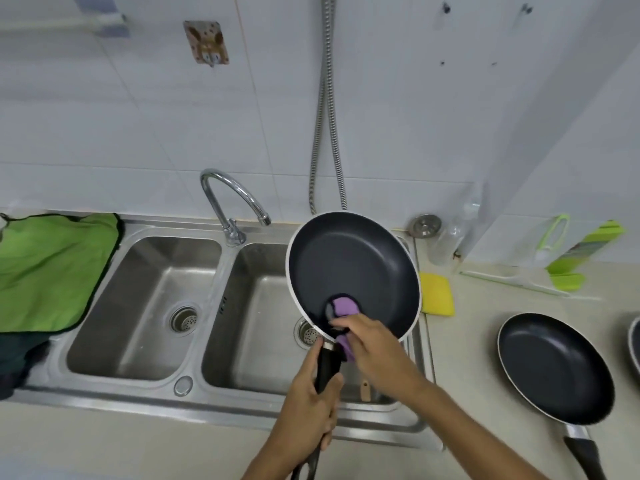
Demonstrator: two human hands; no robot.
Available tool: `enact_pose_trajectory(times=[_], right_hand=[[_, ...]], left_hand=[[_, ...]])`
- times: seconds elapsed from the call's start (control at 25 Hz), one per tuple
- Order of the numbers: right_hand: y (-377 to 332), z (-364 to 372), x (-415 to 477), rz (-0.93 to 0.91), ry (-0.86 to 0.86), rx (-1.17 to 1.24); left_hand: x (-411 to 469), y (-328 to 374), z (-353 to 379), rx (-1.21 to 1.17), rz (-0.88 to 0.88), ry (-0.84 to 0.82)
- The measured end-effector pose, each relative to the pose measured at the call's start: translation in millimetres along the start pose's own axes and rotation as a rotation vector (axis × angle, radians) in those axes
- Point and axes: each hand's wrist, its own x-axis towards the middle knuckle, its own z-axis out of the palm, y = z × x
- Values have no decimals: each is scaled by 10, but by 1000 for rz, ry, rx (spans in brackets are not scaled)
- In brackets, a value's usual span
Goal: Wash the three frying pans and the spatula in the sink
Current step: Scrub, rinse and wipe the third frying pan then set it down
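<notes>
A dark non-stick frying pan with a white rim is held tilted over the right basin of the steel double sink. My left hand is shut around its black handle. My right hand presses a purple sponge against the pan's inside, near the handle joint. A second frying pan lies flat on the counter to the right. Only the edge of a third pan shows at the right border. A beige handle end, maybe the spatula, shows in the right basin.
The chrome tap arches over the divider between the basins. A green cloth covers the left drainboard. A yellow sponge lies on the counter beside the sink. Green-and-white utensils and a sink strainer rest by the wall.
</notes>
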Motion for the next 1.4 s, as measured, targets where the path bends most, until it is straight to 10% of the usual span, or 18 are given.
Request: enact_pose_trajectory(times=[0.32,0.44,0.6,0.84,0.96,1.16,1.4], right_hand=[[-285,-757,-413,127,301,380],[511,-560,-929,271,420,103],[1505,200,-1622,537,-88,-433],[870,-163,-1345,533,-30,-627],[-5,-105,-1455,359,122,-206],[-893,288,-1664,590,78,732],[-1096,330,-1985,500,132,700]], left_hand=[[38,-120,-64,16,32,127],[-14,-139,-104,0,40,150],[-118,-149,-32,-40,73,162],[-234,-234,190,-78,93,172],[-310,-262,332,3,129,215],[-432,-197,540,125,189,302],[-675,-339,609,67,163,282]])
